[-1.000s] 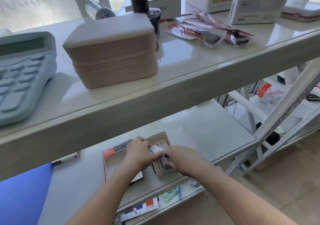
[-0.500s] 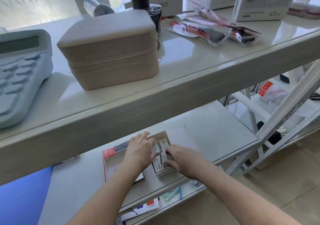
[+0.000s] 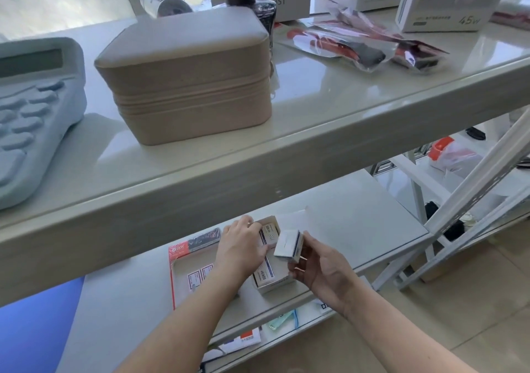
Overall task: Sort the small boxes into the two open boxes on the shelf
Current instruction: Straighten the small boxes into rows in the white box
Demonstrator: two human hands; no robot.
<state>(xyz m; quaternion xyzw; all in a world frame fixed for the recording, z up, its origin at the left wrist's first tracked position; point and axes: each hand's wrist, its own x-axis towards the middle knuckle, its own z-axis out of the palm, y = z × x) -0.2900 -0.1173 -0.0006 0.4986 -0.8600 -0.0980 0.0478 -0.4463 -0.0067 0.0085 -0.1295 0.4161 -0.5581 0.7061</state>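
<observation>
On the lower shelf stand two open boxes side by side: a red-rimmed one (image 3: 179,260) on the left with small labelled boxes inside, and a plain brown one (image 3: 272,286) on the right holding several small white boxes (image 3: 265,275). My right hand (image 3: 321,269) holds one small white box with a dark edge (image 3: 287,246) tilted just above the brown box. My left hand (image 3: 239,248) rests over the gap between the two open boxes, fingers spread on the small boxes in the brown one.
The upper shelf edge (image 3: 258,166) overhangs the work area. On it sit a beige zip case (image 3: 186,77), a pale blue calculator (image 3: 31,114), plastic packets (image 3: 358,45) and white cartons (image 3: 441,2). A white diagonal brace (image 3: 473,177) stands right. Papers lie on the shelf below.
My right hand has lifted a small white box up out of the brown box and turned palm up. My left hand stayed on the boxes.
</observation>
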